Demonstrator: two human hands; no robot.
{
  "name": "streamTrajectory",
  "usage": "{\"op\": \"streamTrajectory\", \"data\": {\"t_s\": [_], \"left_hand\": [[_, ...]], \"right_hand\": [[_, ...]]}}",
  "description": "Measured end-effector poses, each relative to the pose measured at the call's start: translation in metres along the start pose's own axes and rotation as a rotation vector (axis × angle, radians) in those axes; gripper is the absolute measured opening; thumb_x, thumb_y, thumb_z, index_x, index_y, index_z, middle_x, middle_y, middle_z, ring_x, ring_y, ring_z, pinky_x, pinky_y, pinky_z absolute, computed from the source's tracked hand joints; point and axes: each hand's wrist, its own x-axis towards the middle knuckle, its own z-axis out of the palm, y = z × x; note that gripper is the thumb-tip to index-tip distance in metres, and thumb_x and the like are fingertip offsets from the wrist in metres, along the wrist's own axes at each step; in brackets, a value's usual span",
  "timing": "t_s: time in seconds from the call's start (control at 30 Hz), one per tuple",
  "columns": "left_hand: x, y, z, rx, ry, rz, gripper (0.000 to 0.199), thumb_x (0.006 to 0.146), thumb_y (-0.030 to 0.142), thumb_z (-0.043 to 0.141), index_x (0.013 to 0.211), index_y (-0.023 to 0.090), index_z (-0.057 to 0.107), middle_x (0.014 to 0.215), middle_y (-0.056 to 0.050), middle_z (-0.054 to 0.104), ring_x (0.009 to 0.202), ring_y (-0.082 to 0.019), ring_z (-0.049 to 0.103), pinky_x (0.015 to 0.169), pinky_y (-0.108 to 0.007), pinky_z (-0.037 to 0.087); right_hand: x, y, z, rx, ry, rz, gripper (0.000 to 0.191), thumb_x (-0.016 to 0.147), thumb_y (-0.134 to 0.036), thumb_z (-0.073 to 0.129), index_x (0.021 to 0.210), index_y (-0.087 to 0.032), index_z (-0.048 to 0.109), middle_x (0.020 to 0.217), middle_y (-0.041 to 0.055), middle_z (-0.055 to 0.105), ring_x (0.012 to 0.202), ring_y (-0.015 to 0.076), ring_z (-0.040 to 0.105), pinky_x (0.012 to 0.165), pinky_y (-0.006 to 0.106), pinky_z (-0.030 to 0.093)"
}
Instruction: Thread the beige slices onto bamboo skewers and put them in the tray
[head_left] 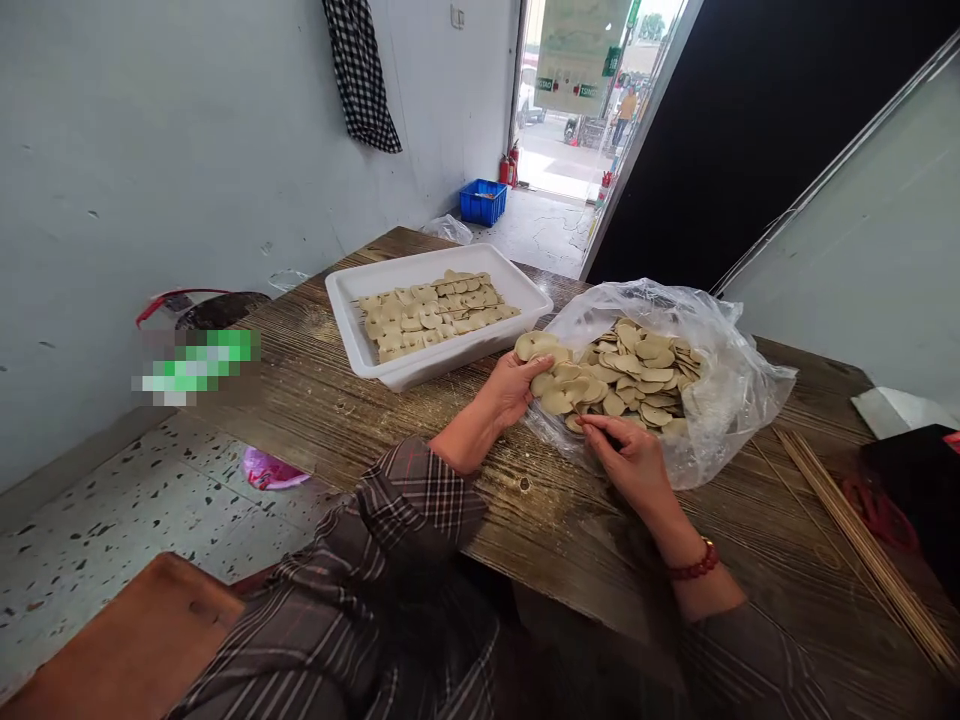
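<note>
My left hand (517, 385) is closed on several flat beige slices (541, 347) threaded in a row, held at the left edge of a clear plastic bag (720, 440). My right hand (626, 455) pinches the near end of a thin wooden skewer (579, 416) that runs into those slices. A heap of loose beige slices (645, 365) lies in the opened bag, just beyond both hands. To the left, a white plastic tray (409, 378) holds rows of skewered slices (427, 315).
Everything stands on a dark wooden table (300, 390). Bare skewers (862, 540) lie in a bundle on the right, near a black object (919, 500). A blue crate (483, 203) and fire extinguishers (510, 165) are on the floor by the doorway. A stool (142, 640) is at lower left.
</note>
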Motion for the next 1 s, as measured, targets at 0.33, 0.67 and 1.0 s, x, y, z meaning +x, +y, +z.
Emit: {"op": "streamTrajectory", "data": {"t_s": [0.33, 0.67, 1.0], "left_hand": [[0.000, -0.009, -0.002, 0.015, -0.019, 0.033, 0.046, 0.054, 0.032, 0.087, 0.090, 0.012, 0.067, 0.083, -0.003, 0.070, 0.071, -0.012, 0.063, 0.073, -0.026, 0.049], [-0.005, -0.021, 0.000, 0.303, -0.127, -0.115, 0.027, 0.076, 0.020, 0.067, 0.101, 0.014, 0.059, 0.074, -0.003, 0.068, 0.059, -0.012, 0.064, 0.060, -0.024, 0.050], [-0.002, -0.034, -0.003, 0.414, -0.234, -0.080, 0.020, 0.076, 0.017, 0.061, 0.095, 0.012, 0.061, 0.066, 0.001, 0.063, 0.055, -0.010, 0.059, 0.056, -0.021, 0.045]], "right_hand": [[0.000, 0.010, -0.009, -0.066, 0.025, -0.026, 0.021, 0.090, -0.032, 0.057, 0.093, -0.020, 0.074, 0.089, 0.0062, 0.073, 0.082, 0.0193, 0.066, 0.075, 0.033, 0.051], [0.006, 0.012, -0.032, -0.104, 0.331, 0.078, 0.025, 0.086, -0.040, 0.062, 0.092, -0.019, 0.075, 0.091, 0.0077, 0.072, 0.086, 0.0216, 0.065, 0.078, 0.035, 0.049], [0.080, -0.087, -0.006, 0.412, -0.014, 0.385, 0.034, 0.073, -0.047, 0.075, 0.087, -0.016, 0.074, 0.053, -0.0038, 0.053, 0.043, 0.0063, 0.039, 0.038, 0.020, 0.031]]}}
